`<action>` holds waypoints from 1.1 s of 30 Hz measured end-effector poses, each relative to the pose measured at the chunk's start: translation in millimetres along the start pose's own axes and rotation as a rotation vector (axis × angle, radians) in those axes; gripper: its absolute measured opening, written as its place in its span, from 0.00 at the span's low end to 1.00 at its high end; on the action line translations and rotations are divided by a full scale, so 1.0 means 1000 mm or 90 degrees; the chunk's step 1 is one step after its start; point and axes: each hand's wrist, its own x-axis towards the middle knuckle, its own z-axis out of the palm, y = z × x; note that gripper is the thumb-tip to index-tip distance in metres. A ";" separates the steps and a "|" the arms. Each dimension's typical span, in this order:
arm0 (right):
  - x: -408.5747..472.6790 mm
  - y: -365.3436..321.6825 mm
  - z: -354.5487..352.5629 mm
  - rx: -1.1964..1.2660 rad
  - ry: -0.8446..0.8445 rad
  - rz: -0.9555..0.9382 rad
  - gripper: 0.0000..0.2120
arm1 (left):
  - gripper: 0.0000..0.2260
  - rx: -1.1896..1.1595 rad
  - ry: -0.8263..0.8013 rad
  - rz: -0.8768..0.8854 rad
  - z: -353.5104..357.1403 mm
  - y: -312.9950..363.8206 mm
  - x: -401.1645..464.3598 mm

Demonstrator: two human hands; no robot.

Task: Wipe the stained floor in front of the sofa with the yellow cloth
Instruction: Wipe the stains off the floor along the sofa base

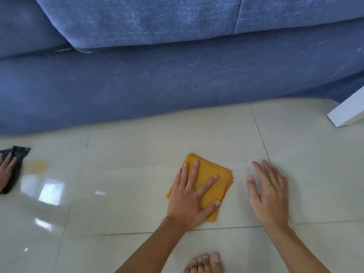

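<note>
Yellow folded square cloth (213,186) lies on the glossy beige tiled floor (137,174) before the blue fabric sofa (157,79); left hand (194,196) presses it flat, fingers spread. Right hand (269,192) hovers open, empty, beside it.

I find no text, label, brand, number or sign that I can read anywhere in this view.
</note>
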 end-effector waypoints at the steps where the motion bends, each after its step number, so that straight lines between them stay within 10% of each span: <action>1: -0.005 -0.010 0.007 -0.006 -0.008 -0.021 0.26 | 0.30 0.007 0.008 -0.037 0.000 -0.022 -0.015; 16: -0.030 -0.060 0.052 -0.145 -0.096 -0.041 0.28 | 0.33 0.020 0.034 -0.510 -0.031 -0.251 -0.013; 27: -0.024 -0.061 0.043 -0.148 -0.079 -0.052 0.28 | 0.30 -0.033 -0.014 -0.090 -0.009 -0.059 0.019; 33: -0.016 -0.039 0.033 -0.191 -0.062 -0.061 0.28 | 0.30 0.001 0.016 -0.109 -0.004 -0.116 -0.077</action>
